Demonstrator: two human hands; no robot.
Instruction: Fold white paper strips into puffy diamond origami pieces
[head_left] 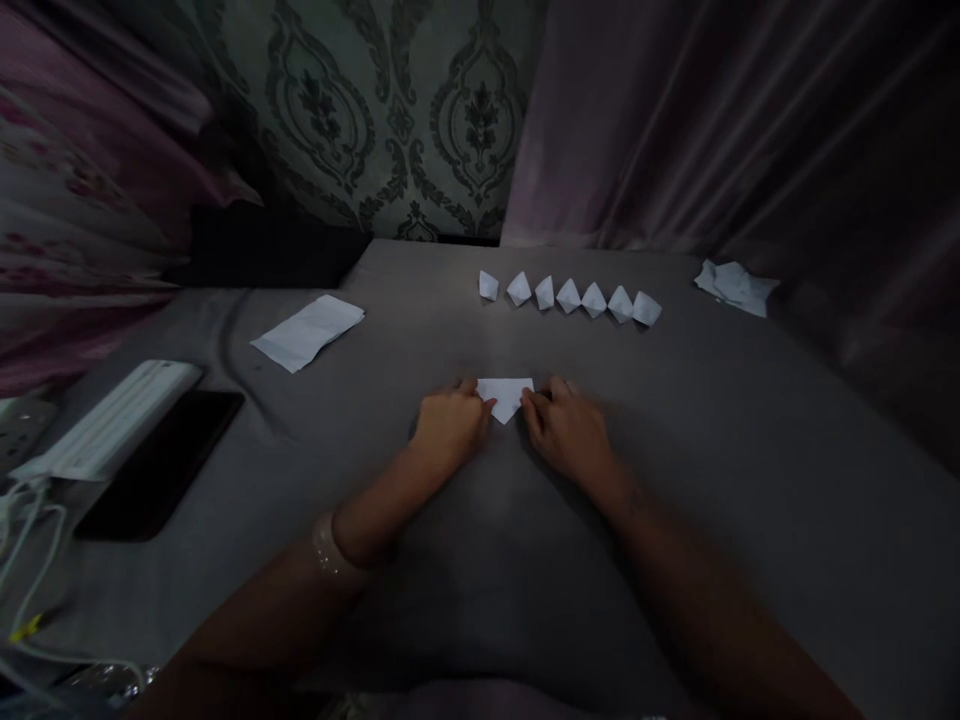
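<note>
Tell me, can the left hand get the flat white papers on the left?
Probably yes: just grey cloth lies between the left hand and the flat white papers. That hand holds the folded paper, though, so it might need to let go.

Bare forearms, wide pale bangle near the left wrist, rounded band, translucent-looking, dotted with small bright specks, faintly shiny

folded piece: matt paper | curtain: cloth | power strip: plastic
</note>
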